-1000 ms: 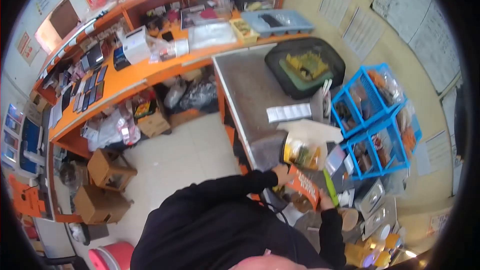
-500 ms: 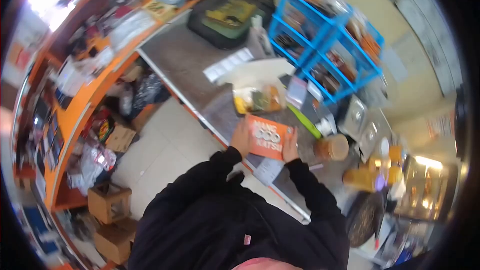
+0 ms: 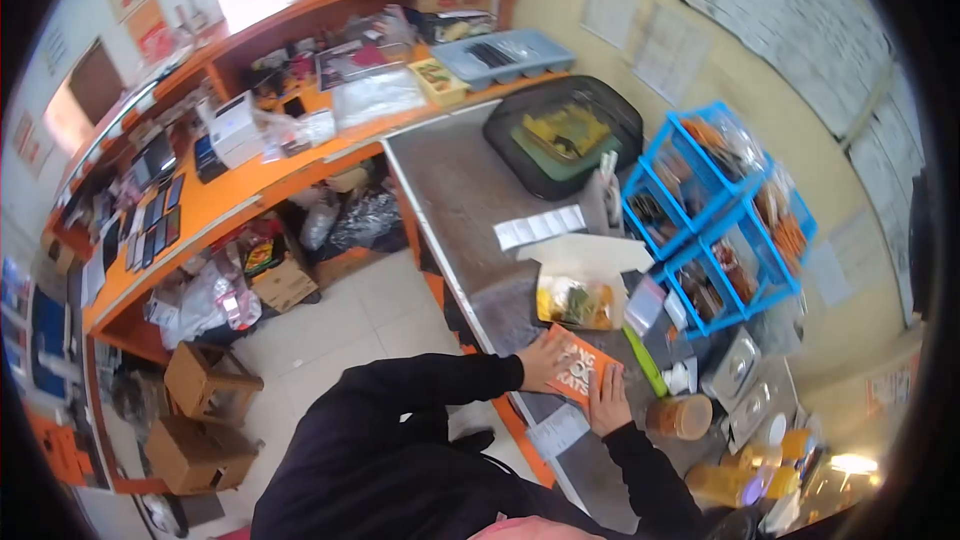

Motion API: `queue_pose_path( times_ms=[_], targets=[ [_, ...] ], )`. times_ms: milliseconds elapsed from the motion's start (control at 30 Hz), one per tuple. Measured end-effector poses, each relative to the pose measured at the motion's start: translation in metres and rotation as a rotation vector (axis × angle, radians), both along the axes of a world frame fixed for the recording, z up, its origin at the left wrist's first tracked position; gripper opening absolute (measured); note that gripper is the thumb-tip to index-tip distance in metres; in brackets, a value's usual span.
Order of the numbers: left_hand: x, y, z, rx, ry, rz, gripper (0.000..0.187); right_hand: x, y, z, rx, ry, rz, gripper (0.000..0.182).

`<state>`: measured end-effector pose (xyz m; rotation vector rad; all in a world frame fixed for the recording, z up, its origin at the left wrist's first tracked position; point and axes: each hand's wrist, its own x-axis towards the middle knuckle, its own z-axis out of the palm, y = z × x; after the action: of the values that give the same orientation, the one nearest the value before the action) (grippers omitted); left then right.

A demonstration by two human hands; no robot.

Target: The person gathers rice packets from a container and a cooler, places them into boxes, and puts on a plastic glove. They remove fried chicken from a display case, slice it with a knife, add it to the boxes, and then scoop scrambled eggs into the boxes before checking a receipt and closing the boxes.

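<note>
An orange takeaway box with white lettering lies on the grey counter, its lid shut. My left hand grips its left side, fingers bent over the edge. At the right side, my right hand holds the box with its fingers along the top. Just beyond it stands an open takeaway box with yellow, green and brown food inside, its pale lid folded back. A printed paper slip lies at the counter edge near my right wrist.
Blue stacked baskets hold packets by the wall. A black tray, a green-handled tool, a lidded tub, metal containers and yellow bottles surround the work area. Cardboard boxes sit on the floor at left.
The view has swung, so the counter sits lower and further right. Both hands stay on the orange box, their fingers now further over its top.
</note>
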<state>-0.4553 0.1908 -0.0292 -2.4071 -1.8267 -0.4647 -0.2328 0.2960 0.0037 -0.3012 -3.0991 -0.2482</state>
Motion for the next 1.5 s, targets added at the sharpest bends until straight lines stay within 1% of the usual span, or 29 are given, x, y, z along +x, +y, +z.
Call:
queue_pose_path(
  times_ms=[100, 200, 233, 300, 333, 367, 433, 467, 533, 567, 600, 633, 667, 700, 733, 767, 800, 833, 867, 933, 967, 1033, 1133, 1167, 1267, 1300, 1400, 1433, 1500],
  targets=[
    [0.011, 0.006, -0.013, -0.100, 0.075, 0.057, 0.081, 0.005, 0.019, -0.009, -0.087, -0.070, 0.047, 0.063],
    [0.012, 0.004, -0.021, -0.047, 0.166, 0.042, 0.077, 0.005, 0.009, 0.000, 0.037, -0.062, 0.076, 0.058],
    [0.008, -0.001, -0.012, -0.105, 0.038, -0.006, 0.072, 0.004, 0.002, 0.008, -0.108, -0.040, 0.024, 0.059],
    [-0.001, -0.010, -0.024, -0.106, -0.129, -0.143, 0.070, 0.004, -0.014, 0.021, -0.152, -0.047, -0.055, 0.062],
    [-0.018, -0.012, -0.019, -0.103, -0.203, -0.212, 0.070, -0.001, -0.019, 0.027, -0.170, -0.041, -0.093, 0.064],
    [-0.042, -0.021, -0.015, -0.075, -0.296, -0.335, 0.069, -0.007, -0.019, 0.032, -0.168, -0.055, -0.147, 0.066],
    [-0.099, -0.055, 0.017, -0.063, -0.450, -0.187, 0.068, -0.010, -0.034, 0.037, -0.189, -0.104, -0.266, 0.070],
    [-0.136, -0.070, 0.029, -0.060, -0.524, -0.111, 0.067, -0.023, -0.048, 0.037, -0.211, 0.036, -0.312, 0.070],
    [-0.219, -0.091, 0.024, 0.066, -0.806, 0.207, 0.064, -0.054, -0.076, 0.040, -0.259, 0.299, -0.387, 0.072],
    [-0.262, -0.106, 0.024, 0.213, -0.943, 0.366, 0.057, -0.078, -0.097, 0.041, -0.351, 0.319, -0.445, 0.074],
    [-0.312, -0.111, 0.004, 0.302, -1.067, 0.515, 0.051, -0.105, -0.110, 0.019, -0.340, 0.426, -0.338, 0.070],
    [-0.366, -0.110, -0.028, 0.413, -1.226, 0.562, 0.050, -0.149, -0.128, 0.024, -0.426, 0.491, -0.168, 0.062],
    [-0.382, -0.142, 0.044, 0.421, -1.258, 0.796, 0.049, -0.197, -0.154, 0.036, -0.409, 0.483, -0.159, 0.052],
    [-0.425, -0.144, 0.011, 0.536, -1.060, 0.887, 0.047, -0.234, -0.171, 0.025, -0.458, 0.502, -0.117, 0.048],
    [-0.458, -0.152, 0.015, 0.573, -0.881, 0.934, 0.047, -0.273, -0.180, 0.038, -0.591, 0.345, -0.046, 0.048],
    [-0.490, -0.158, 0.010, 0.606, -0.915, 0.912, 0.049, -0.302, -0.185, 0.012, -0.694, 0.434, 0.060, 0.050],
    [-0.512, -0.166, 0.023, 0.600, -0.901, 0.950, 0.050, -0.331, -0.192, 0.004, -0.593, 0.399, 0.133, 0.052],
    [-0.537, -0.170, 0.026, 0.607, -0.835, 0.995, 0.050, -0.357, -0.198, -0.004, -0.628, 0.432, 0.171, 0.048],
    [-0.557, -0.173, 0.032, 0.622, -0.757, 1.043, 0.052, -0.379, -0.204, -0.004, -0.687, 0.425, 0.185, 0.046],
    [-0.605, -0.177, 0.034, 0.665, -0.823, 0.996, 0.052, -0.417, -0.213, -0.005, -0.806, 0.410, 0.214, 0.042],
    [-0.630, -0.176, 0.035, 0.688, -0.829, 1.008, 0.051, -0.432, -0.216, -0.004, -0.862, 0.404, 0.187, 0.034],
    [-0.675, -0.174, 0.037, 0.724, -0.840, 1.035, 0.051, -0.454, -0.211, -0.013, -0.846, 0.391, 0.212, 0.028],
    [-0.758, -0.168, 0.036, 0.671, -0.723, 1.150, 0.051, -0.481, -0.192, -0.041, -0.849, 0.353, 0.208, 0.019],
    [-0.787, -0.166, 0.036, 0.681, -0.624, 1.172, 0.054, -0.492, -0.184, -0.052, -0.855, 0.339, 0.208, 0.016],
    [-0.869, -0.151, 0.021, 0.355, -0.565, 1.405, 0.063, -0.531, -0.166, -0.051, -0.866, 0.364, 0.163, 0.010],
    [-0.898, -0.145, 0.005, 0.154, -0.531, 1.468, 0.069, -0.544, -0.163, -0.047, -0.882, 0.350, 0.123, 0.010],
    [-0.903, -0.130, 0.032, -0.207, -0.464, 1.560, 0.063, -0.573, -0.144, -0.041, -0.908, 0.311, 0.025, 0.009],
    [-0.920, -0.130, 0.014, -0.304, -0.391, 1.528, 0.057, -0.580, -0.139, -0.042, -0.915, 0.310, 0.011, 0.009],
    [-0.958, -0.130, -0.035, -0.317, -0.324, 1.522, 0.060, -0.592, -0.133, -0.042, -0.931, 0.294, -0.015, 0.008]
  ],
)
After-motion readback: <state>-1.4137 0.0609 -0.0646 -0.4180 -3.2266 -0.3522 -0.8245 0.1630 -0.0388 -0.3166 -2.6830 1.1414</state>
